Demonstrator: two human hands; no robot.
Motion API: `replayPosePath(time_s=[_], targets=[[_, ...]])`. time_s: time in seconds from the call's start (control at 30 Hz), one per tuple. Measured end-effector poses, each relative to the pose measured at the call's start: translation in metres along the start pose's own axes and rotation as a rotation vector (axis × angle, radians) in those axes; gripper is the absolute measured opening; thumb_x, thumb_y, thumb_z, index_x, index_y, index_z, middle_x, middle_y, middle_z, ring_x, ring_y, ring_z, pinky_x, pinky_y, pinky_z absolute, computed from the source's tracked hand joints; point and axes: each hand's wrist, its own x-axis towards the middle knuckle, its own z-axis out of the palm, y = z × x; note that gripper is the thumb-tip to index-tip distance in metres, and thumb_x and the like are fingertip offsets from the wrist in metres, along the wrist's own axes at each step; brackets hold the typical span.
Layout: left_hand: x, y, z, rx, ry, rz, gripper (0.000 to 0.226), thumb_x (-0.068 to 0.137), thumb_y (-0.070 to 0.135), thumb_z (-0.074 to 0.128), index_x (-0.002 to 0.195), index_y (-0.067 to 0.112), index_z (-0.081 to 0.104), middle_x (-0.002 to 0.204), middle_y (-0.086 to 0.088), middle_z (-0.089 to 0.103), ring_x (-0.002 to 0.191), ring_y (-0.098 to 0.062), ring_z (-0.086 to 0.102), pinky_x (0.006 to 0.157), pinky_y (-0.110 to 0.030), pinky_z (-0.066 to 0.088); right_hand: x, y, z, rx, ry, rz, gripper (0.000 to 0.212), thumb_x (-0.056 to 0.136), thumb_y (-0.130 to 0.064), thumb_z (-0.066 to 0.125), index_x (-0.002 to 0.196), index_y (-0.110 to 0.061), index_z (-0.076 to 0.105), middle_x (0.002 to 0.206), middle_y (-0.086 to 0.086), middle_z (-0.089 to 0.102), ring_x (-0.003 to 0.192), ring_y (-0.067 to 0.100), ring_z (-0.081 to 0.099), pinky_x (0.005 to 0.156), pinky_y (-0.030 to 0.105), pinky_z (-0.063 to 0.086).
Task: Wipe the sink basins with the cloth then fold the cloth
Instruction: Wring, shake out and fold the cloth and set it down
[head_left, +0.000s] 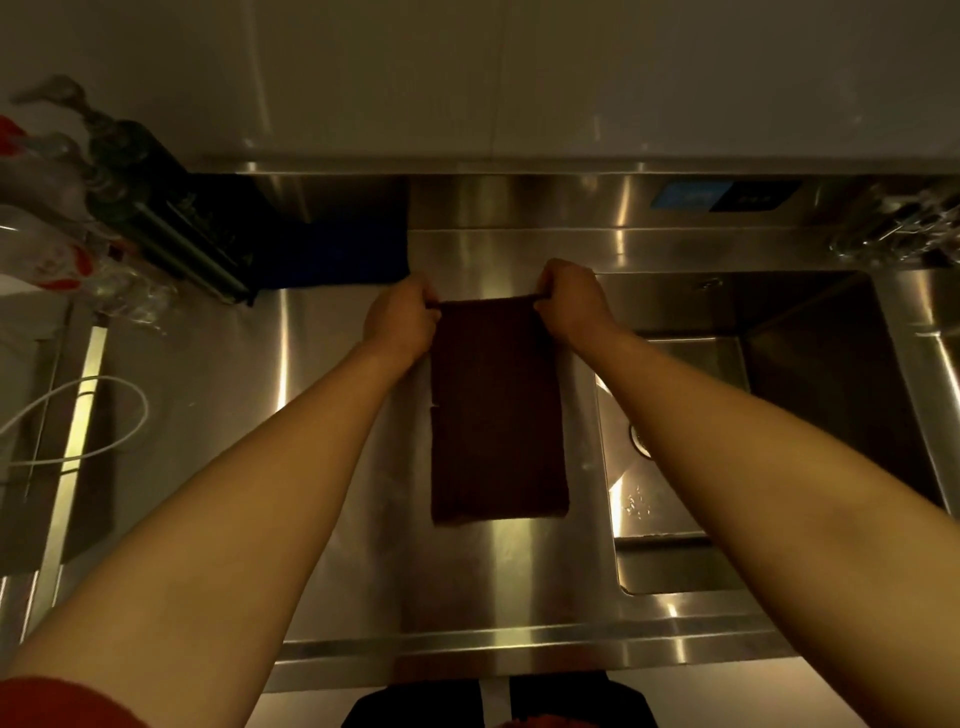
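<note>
A dark brown cloth (496, 410) lies as a long narrow rectangle on the flat steel counter (322, 395) left of the sink basin (810, 374). My left hand (400, 319) pinches the cloth's far left corner. My right hand (571, 299) pinches its far right corner. The far edge is stretched taut between the two hands and lifted slightly. The near end of the cloth rests flat on the steel. My right forearm crosses the basin's left side and hides part of the drain (640, 440).
A dark blue cloth (332, 249) lies at the back left. Pump bottles (140, 182) and plastic-wrapped items (57, 260) crowd the far left. A white cable (78, 421) loops at the left edge. A control panel (724, 196) and wire rack (898, 223) sit behind the basin.
</note>
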Motion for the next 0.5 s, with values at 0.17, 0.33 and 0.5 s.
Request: replayPosePath(time_s=[0.17, 0.33, 0.5], targets=[[-0.01, -0.014, -0.005, -0.048, 0.066, -0.013, 0.018, 0.103, 0.015, 0.046, 0.096, 0.015, 0.062, 0.091, 0.003, 0.062, 0.088, -0.019, 0.061, 0.071, -0.031, 0.042, -0.013, 0.018, 0.005, 0.069, 0.018, 0.018, 0.03, 0.09, -0.008, 0.068, 0.119, -0.007, 0.061, 0.118, 0.017, 0.065, 0.108, 0.032, 0.063, 0.083, 0.028, 0.045], [-0.048, -0.009, -0.001, 0.004, 0.09, 0.11, 0.014, 0.102, 0.012, 0.052, 0.099, 0.017, 0.065, 0.093, 0.006, 0.06, 0.083, -0.015, 0.057, 0.064, -0.025, 0.039, -0.061, 0.029, 0.006, 0.117, 0.115, -0.093, 0.034, 0.091, -0.007, 0.064, 0.125, -0.009, 0.061, 0.127, 0.012, 0.055, 0.108, 0.026, 0.061, 0.09, 0.037, 0.054], [-0.127, -0.013, 0.02, 0.185, -0.043, 0.299, 0.01, 0.093, 0.01, 0.062, 0.1, 0.014, 0.068, 0.102, -0.007, 0.064, 0.093, -0.026, 0.062, 0.077, -0.037, 0.049, -0.145, 0.038, 0.008, 0.058, -0.156, -0.236, 0.018, 0.082, -0.012, 0.077, 0.092, -0.021, 0.067, 0.097, -0.003, 0.059, 0.087, 0.016, 0.059, 0.076, 0.03, 0.047]])
